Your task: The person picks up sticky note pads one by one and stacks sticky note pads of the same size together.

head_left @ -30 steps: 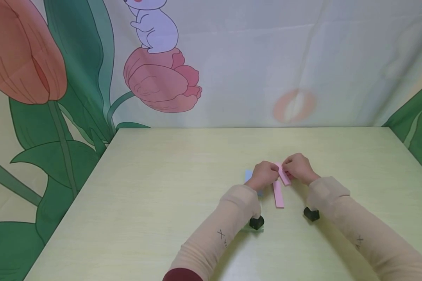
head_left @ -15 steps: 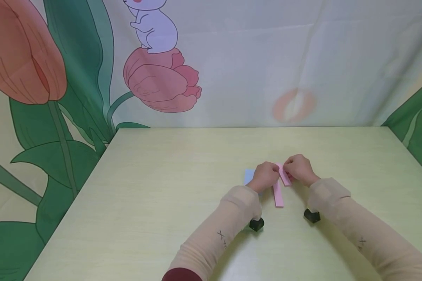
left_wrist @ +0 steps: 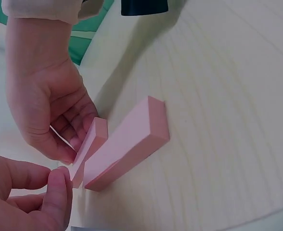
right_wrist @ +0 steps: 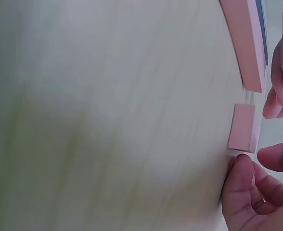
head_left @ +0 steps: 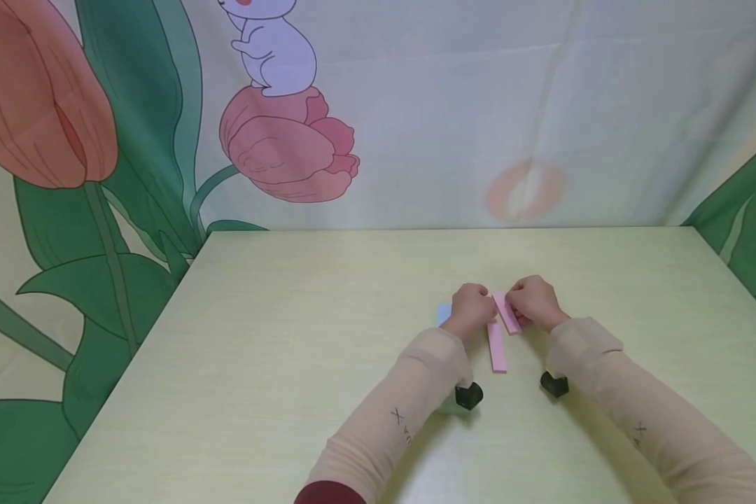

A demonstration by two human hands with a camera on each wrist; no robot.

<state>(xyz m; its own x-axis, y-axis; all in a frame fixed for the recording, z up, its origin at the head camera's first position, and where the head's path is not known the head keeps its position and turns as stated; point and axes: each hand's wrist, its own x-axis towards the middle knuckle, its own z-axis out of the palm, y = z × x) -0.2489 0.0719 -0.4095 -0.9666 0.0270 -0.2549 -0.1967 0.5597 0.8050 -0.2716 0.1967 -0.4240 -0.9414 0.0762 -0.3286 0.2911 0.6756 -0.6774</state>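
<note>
Two narrow pink blocks lie near each other on the table; the farther pink block [head_left: 507,313] is slanted, the nearer pink block [head_left: 497,348] points toward the person. My left hand [head_left: 471,309] is just left of the farther block, its thumb and index fingertips close together with nothing between them. In the right wrist view, a gap separates those left fingers [right_wrist: 270,108] from the block. My right hand [head_left: 535,302] has bent fingers at the right side of the farther block, with a thumb tip right at its edge and the index finger raised apart.
A light blue piece [head_left: 444,313] is partly hidden behind the left hand. Something pale green [head_left: 449,405] lies under the left wrist camera [head_left: 469,396]. The light wooden table [head_left: 290,350] ends at a curtain [head_left: 428,140] printed with tulips and a rabbit.
My left hand has drawn back slightly to the left from the farther block, and its wrist has turned. The right hand stays almost in place; the pink blocks look barely moved.
</note>
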